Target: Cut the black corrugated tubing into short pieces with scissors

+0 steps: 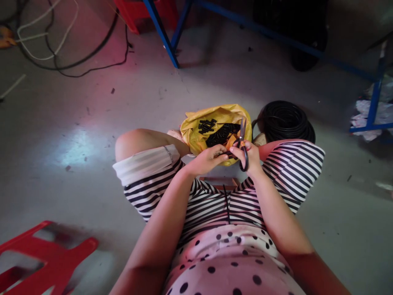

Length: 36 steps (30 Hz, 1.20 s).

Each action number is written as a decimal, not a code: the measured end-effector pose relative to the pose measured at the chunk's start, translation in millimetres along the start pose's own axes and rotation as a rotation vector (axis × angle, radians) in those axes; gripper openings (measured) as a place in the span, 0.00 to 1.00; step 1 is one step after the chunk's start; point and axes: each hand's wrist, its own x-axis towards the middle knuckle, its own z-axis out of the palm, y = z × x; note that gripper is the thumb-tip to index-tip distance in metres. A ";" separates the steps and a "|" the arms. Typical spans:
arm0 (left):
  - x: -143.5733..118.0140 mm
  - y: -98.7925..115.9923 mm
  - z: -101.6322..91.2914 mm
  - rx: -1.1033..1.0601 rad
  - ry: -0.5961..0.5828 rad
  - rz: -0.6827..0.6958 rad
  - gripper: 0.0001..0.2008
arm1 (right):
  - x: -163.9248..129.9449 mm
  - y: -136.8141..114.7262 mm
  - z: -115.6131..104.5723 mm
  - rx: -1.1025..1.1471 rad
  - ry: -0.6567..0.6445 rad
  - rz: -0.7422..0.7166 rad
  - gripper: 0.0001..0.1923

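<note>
The scissors (242, 134) are over the open bag (192, 130), gripped in the right hand (251, 155), and the left hand (207, 159) pinches a dark piece (231, 155) close by, probably so the bag catches what drops, with the coil (288, 123) near, seemingly for easy reach.

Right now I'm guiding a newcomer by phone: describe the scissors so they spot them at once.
Start at the yellow bag between the person's legs. At its near right edge is the right hand, which holds the scissors. Metal blades and a black finger loop set them apart from the short black pieces in the bag.
</note>
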 end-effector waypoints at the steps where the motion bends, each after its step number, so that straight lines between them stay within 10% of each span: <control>1: 0.3 -0.2 -2.1 0.010 -0.009 -0.007 0.14 | 0.4 -0.4 -0.5 0.040 0.019 0.011 0.21; 9: 0.3 2.4 0.3 0.027 -0.004 -0.028 0.17 | 1.4 -4.6 -7.8 0.130 0.055 -0.030 0.20; 18: -1.8 11.6 -13.9 -0.101 0.356 0.047 0.23 | 3.8 21.3 -5.3 -0.115 -0.091 -0.045 0.26; 36: -2.3 12.1 -9.9 0.151 0.393 0.065 0.15 | -4.3 15.9 -5.1 -0.302 -0.157 -0.050 0.22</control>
